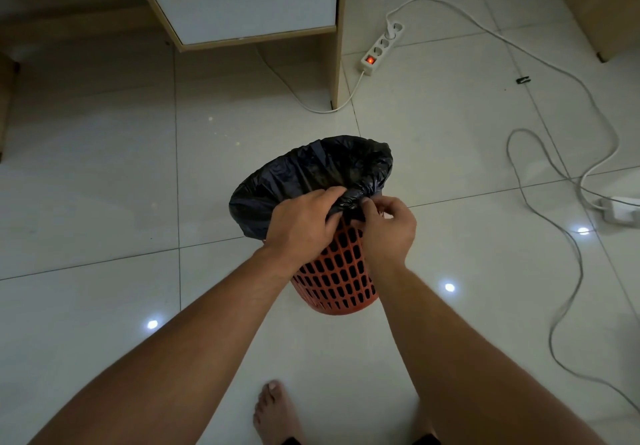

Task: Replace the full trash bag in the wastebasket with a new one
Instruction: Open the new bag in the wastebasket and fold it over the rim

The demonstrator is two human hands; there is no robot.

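An orange plastic lattice wastebasket [337, 282] stands on the tiled floor in the middle of the view. A black trash bag [311, 174] lines it, its edge folded down over the rim. My left hand [301, 221] grips the bag's folded edge at the near side of the rim. Right beside it, my right hand [389, 226] pinches the same bunched black plastic between thumb and fingertips. The inside of the bag is dark and its contents cannot be made out.
A wooden desk cabinet with a white door [242, 1] stands beyond the basket. A white power strip [381, 46] with a lit red switch lies to the right, its cables [571, 202] trailing over the floor. My bare foot [273, 413] is at the bottom.
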